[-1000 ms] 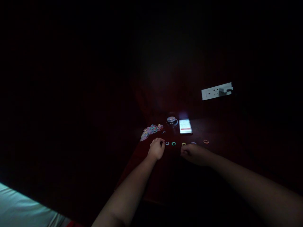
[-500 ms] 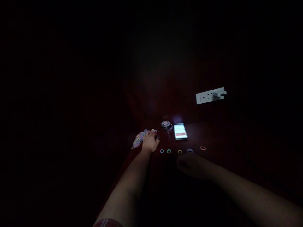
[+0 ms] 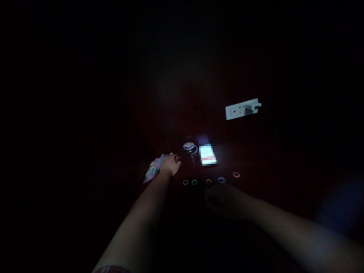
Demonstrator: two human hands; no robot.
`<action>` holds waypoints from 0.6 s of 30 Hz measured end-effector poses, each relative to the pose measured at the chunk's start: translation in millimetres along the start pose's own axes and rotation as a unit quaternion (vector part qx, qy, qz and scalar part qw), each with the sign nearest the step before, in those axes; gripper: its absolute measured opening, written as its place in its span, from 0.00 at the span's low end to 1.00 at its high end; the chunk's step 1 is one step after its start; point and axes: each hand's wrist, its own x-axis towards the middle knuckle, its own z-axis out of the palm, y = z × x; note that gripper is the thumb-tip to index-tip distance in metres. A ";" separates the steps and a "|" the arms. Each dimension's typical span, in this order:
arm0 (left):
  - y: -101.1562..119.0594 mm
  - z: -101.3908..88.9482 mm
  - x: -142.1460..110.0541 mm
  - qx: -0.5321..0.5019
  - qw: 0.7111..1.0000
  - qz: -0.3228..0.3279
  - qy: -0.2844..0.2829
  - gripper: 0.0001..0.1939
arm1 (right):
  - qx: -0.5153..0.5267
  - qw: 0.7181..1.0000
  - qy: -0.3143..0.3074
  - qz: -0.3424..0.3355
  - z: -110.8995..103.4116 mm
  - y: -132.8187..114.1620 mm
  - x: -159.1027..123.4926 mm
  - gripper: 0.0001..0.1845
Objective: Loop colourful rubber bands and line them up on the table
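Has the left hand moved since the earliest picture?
Yes. Judged against the wall socket, the left hand has moved forward, away from the person's body, from beside the leftmost ring to the pile of colourful bands.

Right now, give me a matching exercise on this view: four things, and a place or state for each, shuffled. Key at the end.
Things
1. Left hand
2. Right hand
3. Phone
4. Orange ring

Place or state
A. Farthest right in the row of rings
B. In dim light, just on the near side of the violet ring
C. At the right side of the pile of small multicoloured pieces
D. Screen brightly lit

Pairs: 1-C, 2-B, 3-D, 4-A
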 end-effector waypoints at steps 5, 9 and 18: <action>-0.2 1.9 -0.9 -0.011 1.000 0.005 0.026 0.22 | 0.007 1.000 0.003 -0.001 0.1 0.1 -0.1 0.06; 0.5 0.4 -3.9 -0.025 0.998 0.002 0.058 0.21 | 0.005 1.000 0.008 -0.006 1.8 2.5 -0.4 0.06; -2.6 -2.4 -6.6 -0.054 0.995 -0.023 0.086 0.11 | 0.016 1.000 0.023 -0.013 3.8 4.0 -1.1 0.05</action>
